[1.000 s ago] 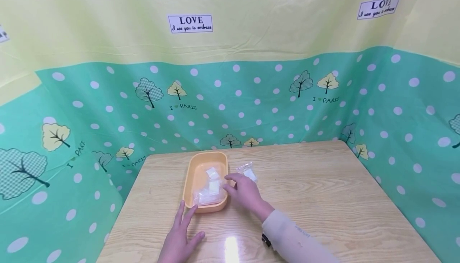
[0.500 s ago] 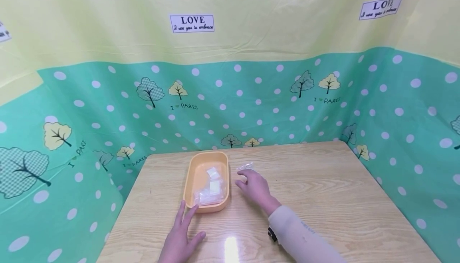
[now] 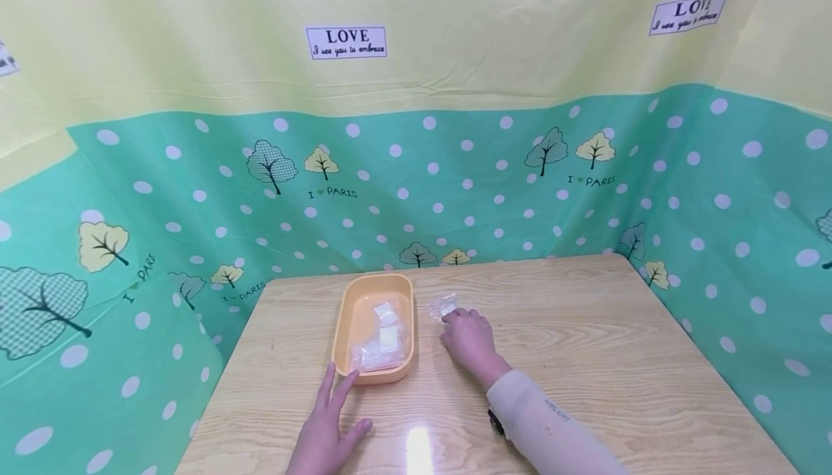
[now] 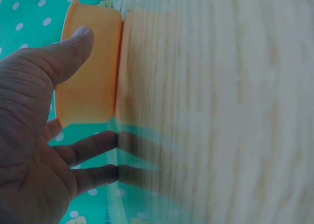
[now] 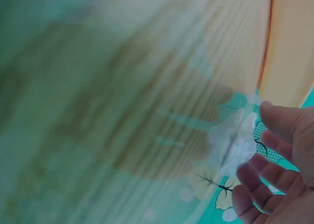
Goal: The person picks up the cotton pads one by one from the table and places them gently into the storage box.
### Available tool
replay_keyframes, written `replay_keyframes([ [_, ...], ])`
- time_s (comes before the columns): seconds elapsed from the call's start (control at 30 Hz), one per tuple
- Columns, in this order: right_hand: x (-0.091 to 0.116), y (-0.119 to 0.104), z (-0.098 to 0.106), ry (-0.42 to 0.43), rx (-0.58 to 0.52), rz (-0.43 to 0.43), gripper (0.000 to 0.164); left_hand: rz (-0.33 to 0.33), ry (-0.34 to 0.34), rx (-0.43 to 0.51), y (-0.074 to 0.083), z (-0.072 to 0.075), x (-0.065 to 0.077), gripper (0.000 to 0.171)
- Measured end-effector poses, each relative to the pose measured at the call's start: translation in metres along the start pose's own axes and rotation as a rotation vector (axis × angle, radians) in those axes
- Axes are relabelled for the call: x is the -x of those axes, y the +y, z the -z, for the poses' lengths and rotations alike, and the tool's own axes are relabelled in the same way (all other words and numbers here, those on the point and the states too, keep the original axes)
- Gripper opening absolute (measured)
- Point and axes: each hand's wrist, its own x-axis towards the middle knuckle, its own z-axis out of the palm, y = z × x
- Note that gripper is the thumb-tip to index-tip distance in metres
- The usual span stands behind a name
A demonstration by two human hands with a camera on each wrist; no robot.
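Note:
My left hand is at the near end of an orange plastic tray, fingers spread and straight, with the index fingertip at the rim. In the left wrist view, the thumb overlaps the tray's side wall and two fingertips meet the tabletop. Inside the tray lie several small clear plastic bags with white pieces in them. Right of the tray my right hand reaches down over another clear zip bag. Around this bag in the right wrist view, thumb and fingers stand apart, relaxed.
The wooden table extends well to the right of the hands. A green and yellow printed cloth hangs behind the table and down both sides. Light glares on the table's near part.
My right hand has moved from the tray's right edge rightward to the loose zip bag, its fingertips now down at it. The left hand and tray stay put.

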Motion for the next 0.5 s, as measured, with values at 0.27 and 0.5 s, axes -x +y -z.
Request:
replay_keyframes([
  [0.27, -0.0013, 0.0022, -0.0011, -0.057, 0.076, 0.036, 0.018, 0.004, -0.004, -0.004, 0.0010, 0.0004, -0.0001, 0.090],
  [0.5, -0.0029, 0.0023, 0.0008, -0.090, 0.124, 0.067, 0.009, 0.005, -0.005, -0.001, 0.0004, 0.0000, -0.0001, 0.090],
])
